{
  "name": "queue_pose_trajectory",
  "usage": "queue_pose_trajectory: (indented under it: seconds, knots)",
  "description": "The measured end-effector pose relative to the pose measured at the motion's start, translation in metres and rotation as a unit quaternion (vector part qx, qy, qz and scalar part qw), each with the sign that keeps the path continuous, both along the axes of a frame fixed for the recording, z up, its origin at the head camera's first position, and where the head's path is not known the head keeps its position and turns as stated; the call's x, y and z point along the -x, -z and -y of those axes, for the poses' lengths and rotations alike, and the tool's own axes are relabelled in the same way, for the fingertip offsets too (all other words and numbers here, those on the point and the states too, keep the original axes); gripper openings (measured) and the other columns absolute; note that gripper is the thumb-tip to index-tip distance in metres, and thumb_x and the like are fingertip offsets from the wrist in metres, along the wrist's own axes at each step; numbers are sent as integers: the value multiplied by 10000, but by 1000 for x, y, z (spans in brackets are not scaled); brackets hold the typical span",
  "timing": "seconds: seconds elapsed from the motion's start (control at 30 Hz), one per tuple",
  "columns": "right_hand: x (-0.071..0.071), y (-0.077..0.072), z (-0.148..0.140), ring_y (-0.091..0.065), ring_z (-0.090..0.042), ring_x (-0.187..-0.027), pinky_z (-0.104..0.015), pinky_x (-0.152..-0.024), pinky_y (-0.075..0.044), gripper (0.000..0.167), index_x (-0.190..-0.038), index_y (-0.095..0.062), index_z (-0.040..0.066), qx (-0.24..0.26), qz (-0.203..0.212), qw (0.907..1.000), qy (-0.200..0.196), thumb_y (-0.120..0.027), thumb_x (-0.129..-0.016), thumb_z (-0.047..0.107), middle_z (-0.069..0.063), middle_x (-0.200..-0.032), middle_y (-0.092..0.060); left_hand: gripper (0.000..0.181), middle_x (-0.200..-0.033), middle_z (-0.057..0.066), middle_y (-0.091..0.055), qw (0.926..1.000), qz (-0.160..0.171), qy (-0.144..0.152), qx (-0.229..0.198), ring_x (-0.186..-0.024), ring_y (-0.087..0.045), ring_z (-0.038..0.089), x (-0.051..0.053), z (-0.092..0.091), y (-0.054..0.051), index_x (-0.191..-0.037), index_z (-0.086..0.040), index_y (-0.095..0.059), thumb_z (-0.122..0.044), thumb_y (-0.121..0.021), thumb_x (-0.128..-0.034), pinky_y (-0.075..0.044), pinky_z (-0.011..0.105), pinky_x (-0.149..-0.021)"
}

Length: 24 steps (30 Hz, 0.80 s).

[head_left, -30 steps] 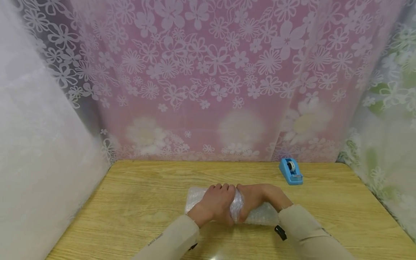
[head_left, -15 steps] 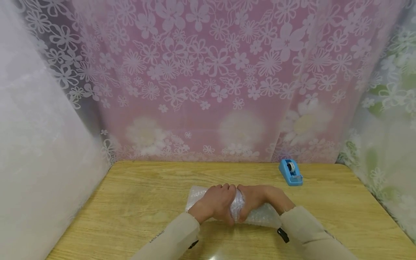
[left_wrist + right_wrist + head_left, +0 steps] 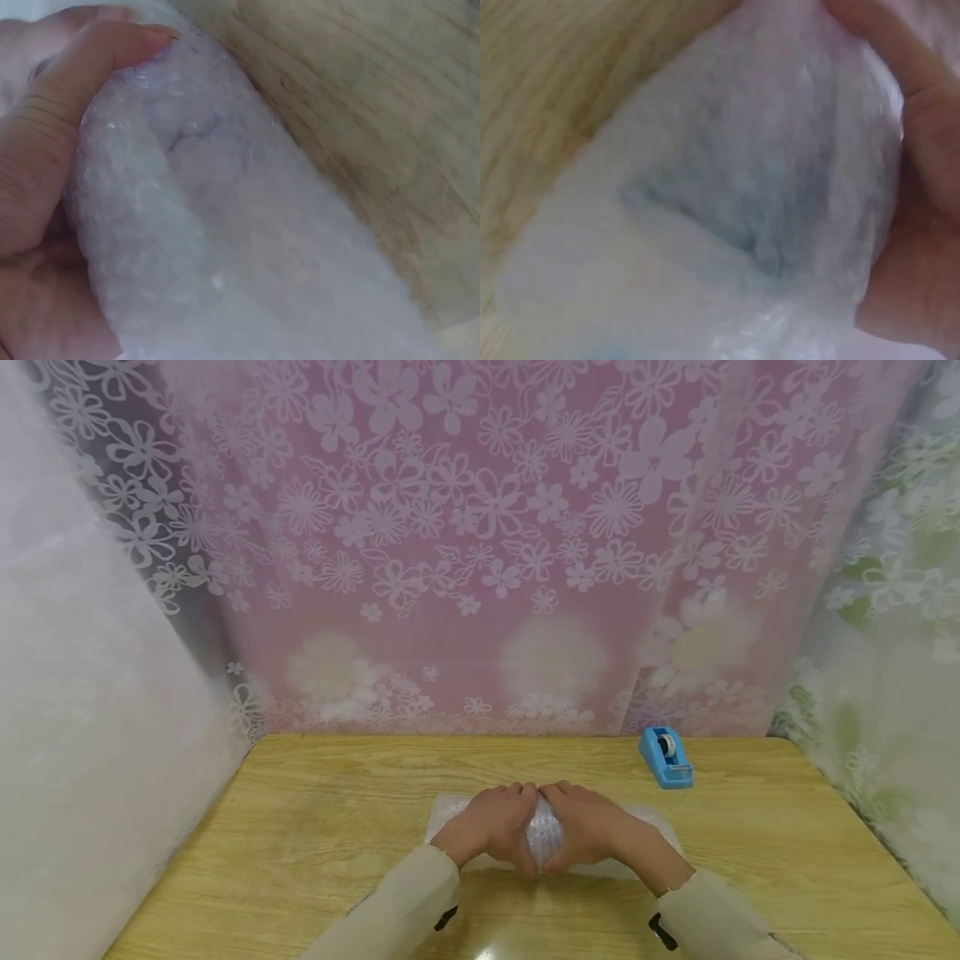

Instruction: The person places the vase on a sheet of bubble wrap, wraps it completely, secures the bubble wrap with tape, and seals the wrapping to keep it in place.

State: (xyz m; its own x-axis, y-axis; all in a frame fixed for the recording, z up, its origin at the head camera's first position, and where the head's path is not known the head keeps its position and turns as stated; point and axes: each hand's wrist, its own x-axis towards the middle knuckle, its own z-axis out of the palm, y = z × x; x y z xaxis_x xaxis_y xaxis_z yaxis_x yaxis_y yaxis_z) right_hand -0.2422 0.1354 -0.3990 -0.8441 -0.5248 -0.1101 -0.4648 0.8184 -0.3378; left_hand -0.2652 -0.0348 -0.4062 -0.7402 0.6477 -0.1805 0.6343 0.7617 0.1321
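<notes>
Clear bubble wrap (image 3: 544,837), bunched lengthwise, lies over the middle of the wooden table (image 3: 330,827), well in from the left and right edges. The left hand (image 3: 497,823) and the right hand (image 3: 592,827) grip it side by side at its centre. In each, the fingers curl over the side toward the table's far edge and the thumb closes on the opposite side, pinching the wrap between them; a narrow strip shows in the gap. Whether the two sets of fingertips touch cannot be told. One end of the wrap extends past the left hand toward the table's left edge, the other past the right hand toward the right edge. The left wrist view shows a thin dark curved line in the film; the right wrist view, blurred, shows a blue-green tint and a crease. What the wrap contains, if anything, cannot be made out. A blue tape dispenser (image 3: 666,758) holding a roll stands near the table's far right corner, apart from both hands. Beige sleeves (image 3: 390,902) cover the forearms. Pink flowered cloth (image 3: 465,552) hangs behind the far edge.
</notes>
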Motion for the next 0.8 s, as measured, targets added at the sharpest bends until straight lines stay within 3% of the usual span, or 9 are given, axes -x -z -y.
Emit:
queue_pose_trajectory:
  seconds: [0.17, 0.27, 0.5, 0.67, 0.8]
  knots:
    - [-9, 9, 3, -479, -369, -1194, -495, -988, -376, 1011, -1346, -411, -83, -306, -1173, 9925, -143, -887, -609, 420, -217, -1304, -497, 855, -1070, 4, -559, 9995, 303, -94, 33, -924, -568, 143, 5, 0, -1, -1282, -94, -460, -514, -833, -638, -483, 282, -764]
    - [-14, 15, 6, -469, -367, -1205, -488, -1010, -355, 1013, -1353, -407, -88, -460, -1652, 9852, -17, -887, -613, 410, -216, -1310, -494, 873, -1099, 12, -567, 9992, 385, -112, 81, -946, -573, 143, 7, -2, -2, -1306, -88, -454, -505, -835, -640, -486, 279, -768]
    - [-25, 25, 13, -437, -371, -1245, -485, -1038, -324, 1062, -1381, -385, -62, -652, -2281, 9708, 366, -925, -569, 357, -234, -1340, -464, 890, -1157, 20, -575, 9988, 397, -190, 201, -990, -581, 148, 8, -4, -5, -1319, -86, -454, -492, -844, -629, -490, 287, -791]
    - [-29, 27, 16, -384, -393, -1289, -498, -1060, -281, 1070, -1381, -371, -62, -842, -2453, 9649, 411, -935, -555, 319, -262, -1382, -417, 941, -1280, 38, -541, 9982, 457, -221, 318, -1091, -561, 164, 8, -4, -6, -1374, -85, -418, -509, -832, -644, -480, 299, -845]
    - [-30, 26, 17, -361, -388, -1309, -481, -1081, -249, 1065, -1340, -420, -77, -1207, -2795, 9519, 339, -938, -526, 373, -252, -1375, -429, 936, -1286, 45, -541, 9981, 478, -168, 343, -1095, -561, 165, 9, -5, -5, -1366, -83, -424, -513, -833, -642, -476, 295, -853]
